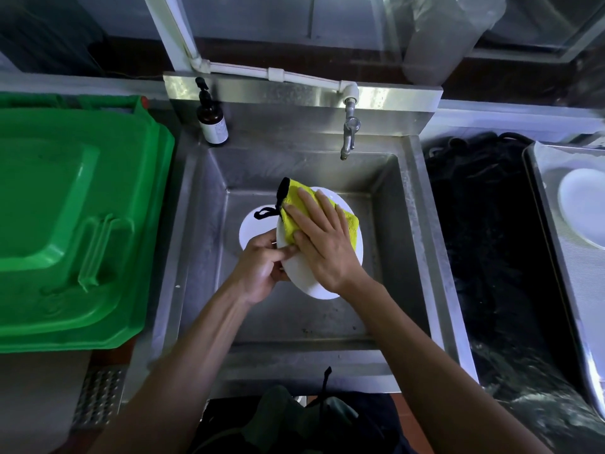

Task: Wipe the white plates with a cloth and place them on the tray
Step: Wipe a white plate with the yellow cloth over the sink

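Over the steel sink [386, 224], my left hand [260, 268] grips the left rim of a white plate [314, 283], thumb on top. My right hand [319, 239] lies flat on a yellow cloth [296, 198] with a black edge and loop, pressing it onto the plate's face. A second white plate [250, 232] lies in the sink basin beneath, mostly hidden by the held plate. At the far right, a metal tray [556, 244] carries another white plate [582, 208], cut off by the frame edge.
A tap [349, 129] hangs over the sink's back wall, with a brown pump bottle [212, 121] on the rim to its left. A green bin lid [68, 221] fills the left side. A black bag [484, 244] sits between sink and tray.
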Demonstrator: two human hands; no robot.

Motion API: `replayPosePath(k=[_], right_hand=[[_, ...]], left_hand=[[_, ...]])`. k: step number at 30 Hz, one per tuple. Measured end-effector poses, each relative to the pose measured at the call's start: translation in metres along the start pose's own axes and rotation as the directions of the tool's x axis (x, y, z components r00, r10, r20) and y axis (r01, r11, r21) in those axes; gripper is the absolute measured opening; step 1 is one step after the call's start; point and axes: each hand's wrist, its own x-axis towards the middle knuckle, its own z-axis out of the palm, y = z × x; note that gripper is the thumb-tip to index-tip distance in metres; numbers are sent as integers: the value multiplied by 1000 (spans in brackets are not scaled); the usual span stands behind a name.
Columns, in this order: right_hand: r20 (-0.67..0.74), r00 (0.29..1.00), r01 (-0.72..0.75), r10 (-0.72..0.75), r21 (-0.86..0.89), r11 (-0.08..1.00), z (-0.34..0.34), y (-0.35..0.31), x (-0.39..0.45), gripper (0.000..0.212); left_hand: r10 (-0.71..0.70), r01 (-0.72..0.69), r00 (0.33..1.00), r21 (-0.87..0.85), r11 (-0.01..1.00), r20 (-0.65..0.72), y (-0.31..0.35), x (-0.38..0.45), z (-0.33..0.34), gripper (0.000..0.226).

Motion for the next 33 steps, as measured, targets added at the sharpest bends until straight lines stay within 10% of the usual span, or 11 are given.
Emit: replayPosePath(k=[33], right_hand=[[-148,877,-428,458,194,883,-13,15,10,50]], left_hand=[[92,-115,991,-280,953,-93,23,1,7,52]])
